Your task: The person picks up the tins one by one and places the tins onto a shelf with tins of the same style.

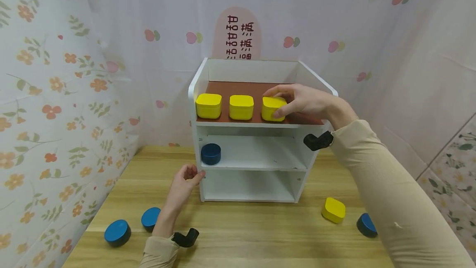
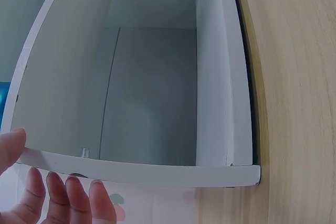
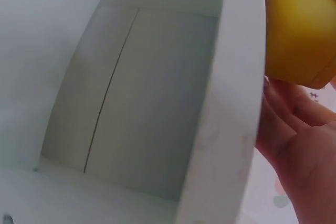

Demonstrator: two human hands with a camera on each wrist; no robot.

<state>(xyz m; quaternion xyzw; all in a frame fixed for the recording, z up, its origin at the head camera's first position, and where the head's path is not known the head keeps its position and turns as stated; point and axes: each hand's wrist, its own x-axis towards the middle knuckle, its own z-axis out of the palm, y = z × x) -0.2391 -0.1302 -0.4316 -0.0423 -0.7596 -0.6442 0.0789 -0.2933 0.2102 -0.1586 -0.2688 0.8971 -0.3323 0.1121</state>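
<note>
Your right hand (image 1: 303,100) pinches a yellow rounded-square box (image 1: 269,110) at one o'clock on a white tiered shelf (image 1: 256,152); your left hand (image 1: 186,180), at its eight o'clock edge, grips indeterminably.

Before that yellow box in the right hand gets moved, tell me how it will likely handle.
The yellow box looks stiff: its sides show no dent under the right hand. Its squarish shape suggests it would slide rather than roll. The seam below its top hints at a lid, which might lift separately.
</note>
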